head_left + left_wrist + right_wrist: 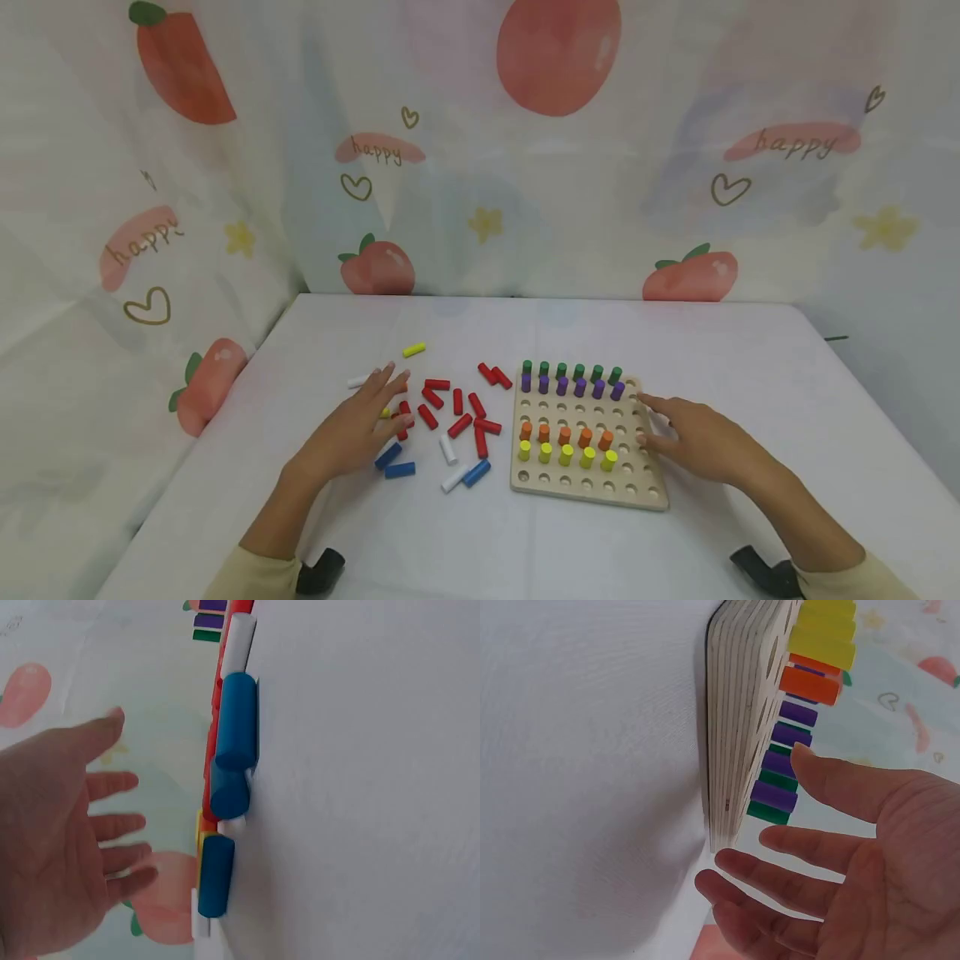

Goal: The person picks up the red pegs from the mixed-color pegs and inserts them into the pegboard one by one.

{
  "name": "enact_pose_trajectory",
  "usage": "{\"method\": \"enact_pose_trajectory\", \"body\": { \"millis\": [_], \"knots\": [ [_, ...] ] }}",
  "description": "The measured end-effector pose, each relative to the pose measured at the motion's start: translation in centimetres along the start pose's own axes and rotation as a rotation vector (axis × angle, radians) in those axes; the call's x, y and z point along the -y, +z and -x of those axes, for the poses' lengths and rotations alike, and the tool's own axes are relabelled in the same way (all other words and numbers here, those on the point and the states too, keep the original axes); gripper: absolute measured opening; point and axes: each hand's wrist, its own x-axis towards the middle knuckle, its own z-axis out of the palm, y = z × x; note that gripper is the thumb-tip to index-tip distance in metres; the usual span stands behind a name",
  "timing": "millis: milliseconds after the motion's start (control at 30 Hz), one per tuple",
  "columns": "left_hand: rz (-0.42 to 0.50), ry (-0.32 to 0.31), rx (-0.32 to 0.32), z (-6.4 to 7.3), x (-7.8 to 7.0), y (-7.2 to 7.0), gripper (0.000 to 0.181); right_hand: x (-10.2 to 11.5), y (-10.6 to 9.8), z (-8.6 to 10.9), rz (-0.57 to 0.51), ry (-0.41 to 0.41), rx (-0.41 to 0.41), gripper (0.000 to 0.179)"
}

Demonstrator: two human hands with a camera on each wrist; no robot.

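A wooden pegboard lies on the table, right of centre. Rows of green pegs, purple pegs, orange pegs and yellow pegs stand upright in its holes. Beside its right edge is my right hand, fingers spread, fingertips right at the edge, holding nothing. My left hand hovers over the left side of the loose pegs with relaxed fingers and an empty palm. Red pegs, blue pegs and white pegs lie scattered around it, partly hidden below.
A lone yellow peg lies farther back, behind the left hand. The white-covered table meets a fruit-printed cloth backdrop at its back edge. Black wrist mounts sit on both forearms near the sleeves.
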Motion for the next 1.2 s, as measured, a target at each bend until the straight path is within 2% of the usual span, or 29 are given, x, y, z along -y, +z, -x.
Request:
{"method": "enact_pose_trajectory", "body": {
  "millis": [133, 233, 567, 700, 900, 1200],
  "knots": [
    [0.165, 0.027, 0.031, -0.9, 0.9, -0.2, 0.066, -0.5, -0.3, -0.5, -0.031, 0.010, 0.009, 0.073],
    [0.255, 0.026, 0.011, -1.3, 1.5, -0.2, 0.061, -1.0, -0.4, -0.9, -0.065, 0.019, 0.025, 0.073],
    [0.469, 0.052, -0.044, -2.8, 2.3, -0.1, 0.047, -1.5, -0.8, -2.0, -0.136, -0.013, 0.011, 0.062],
    [0.518, 0.044, -0.058, -3.5, 2.3, 0.1, 0.044, -1.7, -0.8, -2.4, -0.154, -0.015, 0.023, 0.064],
    [0.566, -0.002, -0.051, -4.5, 1.9, 0.5, 0.040, -2.4, -1.0, -3.1, -0.188, -0.031, 0.058, 0.067],
    [0.561, -0.034, -0.092, -5.9, 1.6, 1.7, 0.033, -2.7, -1.0, -3.7, -0.230, -0.037, 0.102, 0.071]
  ]
}}
